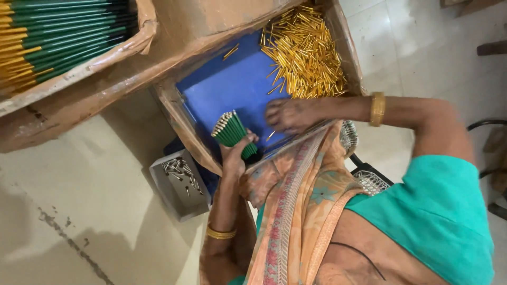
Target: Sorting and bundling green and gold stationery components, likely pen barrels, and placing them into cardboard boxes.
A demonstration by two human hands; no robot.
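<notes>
Starting at the far left, a torn brown cardboard carton (79,68) at ten o'clock holds long green sticks with gold ends (58,37), laid side by side. Below it, at about seven o'clock from the picture's centre, a small grey open box (163,190) sits on the pale floor with short silvery metal pins (182,171) scattered inside.

Just to the right of that box, the left hand (235,155) rises from a wrist wearing a gold bangle. Its fingers are curled tight around a bundle of short green tubes with pale tips (231,132). The bundle stands out of the fist toward eleven o'clock, with its lower end showing past the fingers at four o'clock.

Behind the bundle lies a flat blue sheet lining a second cardboard tray (232,87). At two o'clock from the left hand and close beside it, the right hand (290,115) rests palm down on the blue sheet, fingers loose and extended, clasping nothing that can be made out. A heap of small shiny gold metal tubes (303,50) lies at twelve o'clock from the right hand, its nearest pieces just above the knuckles
</notes>
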